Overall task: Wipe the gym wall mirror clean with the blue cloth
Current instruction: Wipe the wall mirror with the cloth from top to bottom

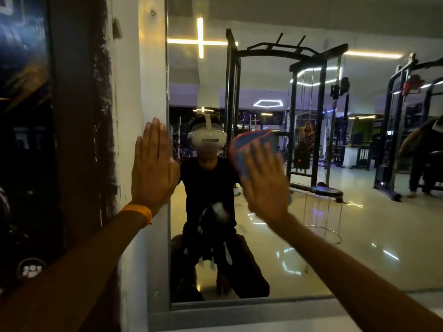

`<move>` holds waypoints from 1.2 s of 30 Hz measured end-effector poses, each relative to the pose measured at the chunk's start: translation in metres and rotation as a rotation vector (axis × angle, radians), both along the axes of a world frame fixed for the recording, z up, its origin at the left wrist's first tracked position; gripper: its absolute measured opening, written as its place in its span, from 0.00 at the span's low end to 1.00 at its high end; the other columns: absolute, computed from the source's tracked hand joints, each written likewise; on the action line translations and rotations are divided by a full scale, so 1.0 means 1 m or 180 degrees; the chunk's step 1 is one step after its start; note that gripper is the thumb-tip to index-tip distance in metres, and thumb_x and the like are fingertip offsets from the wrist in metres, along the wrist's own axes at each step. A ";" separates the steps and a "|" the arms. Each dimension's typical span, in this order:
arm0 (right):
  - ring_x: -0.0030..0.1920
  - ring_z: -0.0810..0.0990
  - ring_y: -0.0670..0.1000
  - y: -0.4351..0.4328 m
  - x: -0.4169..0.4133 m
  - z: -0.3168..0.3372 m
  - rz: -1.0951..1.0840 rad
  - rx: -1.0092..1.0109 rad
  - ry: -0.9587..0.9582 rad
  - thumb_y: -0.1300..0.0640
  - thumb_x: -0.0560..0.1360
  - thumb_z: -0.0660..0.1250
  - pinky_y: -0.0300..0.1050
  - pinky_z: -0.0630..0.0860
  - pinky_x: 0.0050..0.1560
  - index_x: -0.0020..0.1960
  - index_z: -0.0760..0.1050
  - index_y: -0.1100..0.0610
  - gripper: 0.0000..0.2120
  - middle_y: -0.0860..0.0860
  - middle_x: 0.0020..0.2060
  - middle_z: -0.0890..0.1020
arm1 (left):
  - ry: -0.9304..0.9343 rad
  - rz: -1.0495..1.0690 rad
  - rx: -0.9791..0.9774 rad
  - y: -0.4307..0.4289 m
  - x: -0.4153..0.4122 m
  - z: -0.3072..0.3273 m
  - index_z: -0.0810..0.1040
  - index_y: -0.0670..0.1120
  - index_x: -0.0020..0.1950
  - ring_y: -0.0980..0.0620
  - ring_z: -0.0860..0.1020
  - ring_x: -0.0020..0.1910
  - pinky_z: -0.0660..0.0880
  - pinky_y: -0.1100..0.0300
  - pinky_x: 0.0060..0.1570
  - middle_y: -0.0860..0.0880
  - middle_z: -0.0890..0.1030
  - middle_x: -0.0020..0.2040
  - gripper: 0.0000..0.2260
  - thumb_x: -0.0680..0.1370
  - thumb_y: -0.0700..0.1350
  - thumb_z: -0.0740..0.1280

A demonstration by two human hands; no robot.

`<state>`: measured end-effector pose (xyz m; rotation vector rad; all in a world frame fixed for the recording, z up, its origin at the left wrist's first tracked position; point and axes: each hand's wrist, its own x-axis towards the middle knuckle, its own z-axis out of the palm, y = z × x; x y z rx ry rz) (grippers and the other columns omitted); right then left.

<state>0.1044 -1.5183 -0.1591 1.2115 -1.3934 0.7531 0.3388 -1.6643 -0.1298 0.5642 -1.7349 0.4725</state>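
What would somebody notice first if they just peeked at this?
Probably the two hands up front: the right hand presses a blue cloth flat on the mirror in the middle. The left hand lies flat at the mirror's left edge, an orange wristband below it. Next, the glowing cross light reflected near the top, with black gym machines to its right.

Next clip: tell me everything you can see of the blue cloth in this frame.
The cloth is blue with a red-orange stitched border. It looks like soft fabric and seems bunched or folded rather than spread flat. It lies against the mirror, towards the left side of the glass. The right hand presses it to the glass with straight fingers and covers its lower part, so only the upper part shows above the fingertips. It is blurred, so its weave and any dampness cannot be told.
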 end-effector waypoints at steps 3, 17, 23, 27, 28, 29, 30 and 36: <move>0.83 0.51 0.57 0.003 0.013 -0.065 0.0096 0.0995 0.1120 0.48 0.84 0.56 0.58 0.45 0.82 0.83 0.56 0.54 0.29 0.54 0.82 0.55 | -0.0155 0.0134 0.0060 0.003 0.005 -0.034 0.47 0.40 0.84 0.42 0.46 0.85 0.46 0.44 0.83 0.40 0.48 0.85 0.30 0.85 0.51 0.48; 0.84 0.47 0.57 0.010 0.004 -0.113 0.0074 0.1154 0.1109 0.47 0.83 0.60 0.61 0.49 0.81 0.84 0.53 0.53 0.32 0.54 0.83 0.54 | -0.0422 0.0278 0.0107 0.012 0.015 -0.053 0.48 0.39 0.84 0.44 0.46 0.85 0.41 0.52 0.83 0.40 0.49 0.85 0.29 0.86 0.53 0.45; 0.84 0.46 0.56 0.019 -0.031 -0.031 0.0046 0.0599 0.0740 0.46 0.85 0.52 0.60 0.50 0.81 0.83 0.54 0.54 0.28 0.54 0.82 0.54 | -0.0272 0.0210 0.0069 0.013 0.009 -0.058 0.48 0.39 0.84 0.43 0.47 0.84 0.40 0.52 0.83 0.40 0.50 0.84 0.29 0.87 0.56 0.42; 0.84 0.47 0.58 -0.008 0.009 -0.079 -0.0052 0.0126 -0.0185 0.46 0.85 0.54 0.59 0.44 0.82 0.83 0.54 0.55 0.29 0.55 0.83 0.53 | -0.0247 0.0194 0.0037 0.011 0.009 -0.071 0.47 0.41 0.84 0.44 0.46 0.84 0.39 0.53 0.82 0.40 0.49 0.85 0.29 0.87 0.55 0.44; 0.84 0.45 0.57 -0.011 0.016 -0.101 -0.0054 0.0326 0.0144 0.46 0.84 0.58 0.59 0.43 0.82 0.83 0.56 0.55 0.31 0.55 0.83 0.54 | -0.0256 0.0203 0.0049 0.009 0.009 -0.074 0.47 0.41 0.85 0.44 0.46 0.84 0.39 0.53 0.82 0.40 0.49 0.85 0.29 0.87 0.53 0.46; 0.84 0.45 0.57 -0.010 0.016 -0.115 -0.0047 0.0612 0.0613 0.46 0.83 0.62 0.58 0.42 0.82 0.83 0.56 0.54 0.32 0.55 0.82 0.54 | -0.0252 0.0203 0.0052 0.008 0.009 -0.076 0.47 0.41 0.85 0.44 0.46 0.84 0.39 0.53 0.82 0.40 0.50 0.85 0.29 0.86 0.52 0.47; 0.84 0.45 0.56 -0.007 0.010 -0.118 -0.0022 0.0882 0.1034 0.46 0.82 0.63 0.58 0.43 0.82 0.83 0.55 0.54 0.34 0.54 0.82 0.54 | -0.0244 0.0201 0.0040 0.008 0.009 -0.076 0.48 0.40 0.84 0.43 0.48 0.84 0.40 0.52 0.83 0.40 0.50 0.85 0.29 0.86 0.51 0.48; 0.83 0.47 0.56 0.009 -0.028 -0.031 0.0139 0.0112 0.0183 0.48 0.85 0.52 0.60 0.47 0.82 0.83 0.53 0.54 0.28 0.55 0.83 0.54 | -0.0297 0.0139 0.0063 0.014 0.002 -0.084 0.52 0.38 0.84 0.38 0.52 0.83 0.48 0.45 0.83 0.37 0.54 0.84 0.28 0.86 0.51 0.47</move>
